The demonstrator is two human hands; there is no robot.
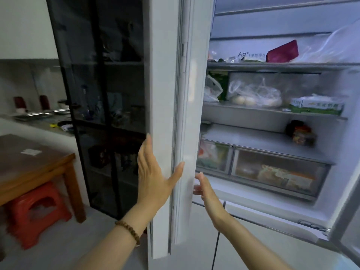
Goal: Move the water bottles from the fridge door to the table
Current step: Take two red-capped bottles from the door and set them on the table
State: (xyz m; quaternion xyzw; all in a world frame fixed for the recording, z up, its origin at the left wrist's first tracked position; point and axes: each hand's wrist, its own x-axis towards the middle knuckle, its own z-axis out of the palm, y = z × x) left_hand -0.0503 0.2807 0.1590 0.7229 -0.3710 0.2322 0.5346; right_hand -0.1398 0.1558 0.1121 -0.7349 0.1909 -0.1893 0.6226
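Note:
The white left fridge door (165, 94) stands edge-on in the middle of the head view, so its inner shelves are hidden and no water bottles show. My left hand (153, 172) lies flat against the door's outer edge, fingers apart, thumb on the inner rim. My right hand (204, 189) reaches toward the door's inner side, fingers spread, holding nothing. The wooden table (29, 164) is at the lower left. The right side of the fridge is open, showing its shelves (272, 112).
Fridge shelves hold bagged food, eggs (243, 100), a carton and a jar (303, 135); drawers sit below. A dark glass cabinet (105, 114) stands left of the door. A red plastic stool (37, 211) sits under the table. A counter with dishes runs along the far left wall.

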